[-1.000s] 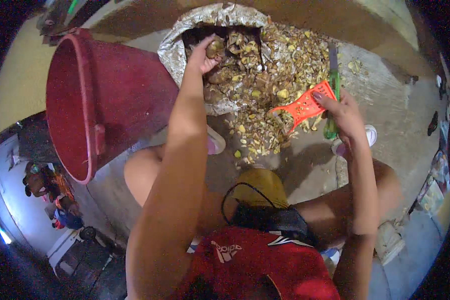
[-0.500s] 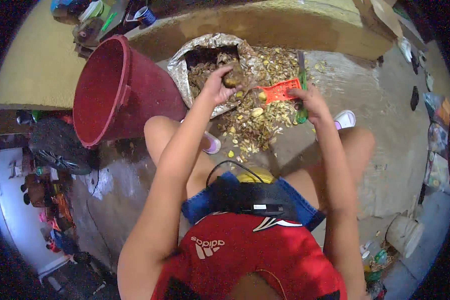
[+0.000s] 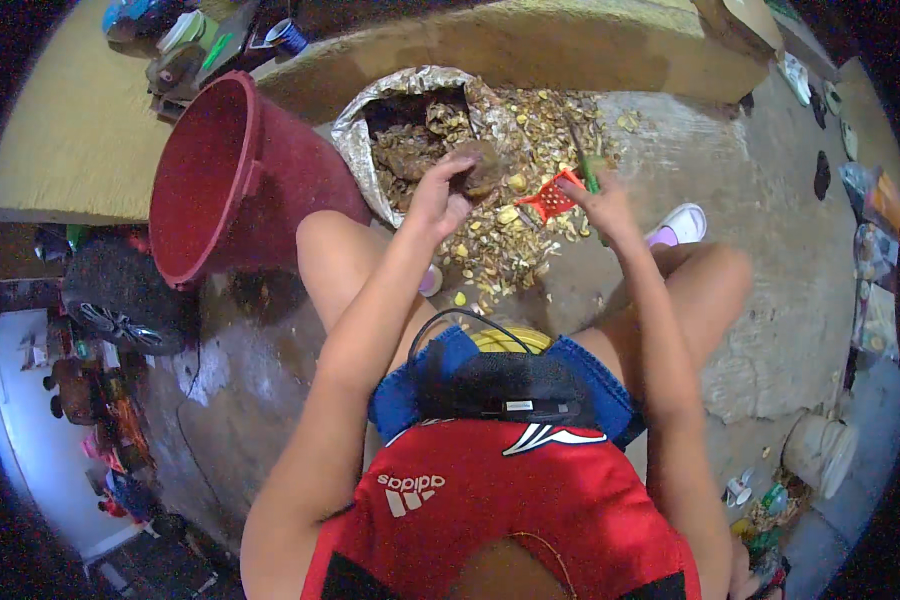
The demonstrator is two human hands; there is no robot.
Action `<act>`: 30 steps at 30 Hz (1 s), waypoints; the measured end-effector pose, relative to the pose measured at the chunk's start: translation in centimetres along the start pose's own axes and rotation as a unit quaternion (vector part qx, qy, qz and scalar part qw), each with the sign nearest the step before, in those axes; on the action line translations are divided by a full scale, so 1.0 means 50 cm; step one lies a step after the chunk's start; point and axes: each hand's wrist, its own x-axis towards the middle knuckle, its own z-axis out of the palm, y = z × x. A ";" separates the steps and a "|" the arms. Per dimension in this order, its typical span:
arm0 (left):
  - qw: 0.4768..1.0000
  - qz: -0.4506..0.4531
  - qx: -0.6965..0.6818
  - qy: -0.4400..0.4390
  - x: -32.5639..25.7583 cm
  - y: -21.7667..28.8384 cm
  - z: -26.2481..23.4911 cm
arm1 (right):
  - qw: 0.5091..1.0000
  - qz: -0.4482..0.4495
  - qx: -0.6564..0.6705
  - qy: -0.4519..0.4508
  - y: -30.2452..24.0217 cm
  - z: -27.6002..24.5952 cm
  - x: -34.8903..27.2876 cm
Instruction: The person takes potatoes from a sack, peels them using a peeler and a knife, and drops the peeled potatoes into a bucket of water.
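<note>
A brown, roundish lump (image 3: 482,168) is in my left hand (image 3: 438,200), whose fingers curl round it at the right edge of the sack mouth. I cannot make out what the lump is. My right hand (image 3: 605,208) grips a knife with a green handle (image 3: 589,178), its dark blade pointing away from me. The same hand also holds an orange-red perforated plastic piece (image 3: 550,198) by its right end, with the fingers hiding part of it. Beneath both hands lie yellowish and pale chips and peelings (image 3: 510,250). A silvery-white sack (image 3: 353,135) stands with its mouth open, holding brown matter (image 3: 405,150).
A big dark-red tub (image 3: 305,180) leans on its side left of the sack. Behind runs a low yellowish wall (image 3: 530,50). A tyre (image 3: 120,295) lies at left, a white bucket (image 3: 818,455) at lower right. Plastic bags (image 3: 875,250) line the right edge.
The orange-red piece has tilted and moved slightly left, away from the lump. The knife blade has swung leftward with my right hand. My left hand has shifted slightly, turning the lump.
</note>
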 end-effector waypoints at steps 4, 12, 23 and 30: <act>0.995 -0.048 -0.090 -0.020 0.014 0.004 0.020 | 0.989 -0.011 -0.129 -0.067 -0.028 0.009 0.001; 0.993 -0.013 -0.089 0.078 0.083 0.017 0.021 | 0.978 -0.039 -0.177 -0.106 -0.024 0.020 0.029; 0.979 0.014 -0.158 0.132 0.129 0.001 0.033 | 0.968 -0.090 -0.214 -0.094 -0.017 0.008 0.037; 0.987 -0.081 -0.139 0.022 0.114 -0.002 0.069 | 0.966 -0.053 -0.243 -0.075 -0.002 -0.005 0.051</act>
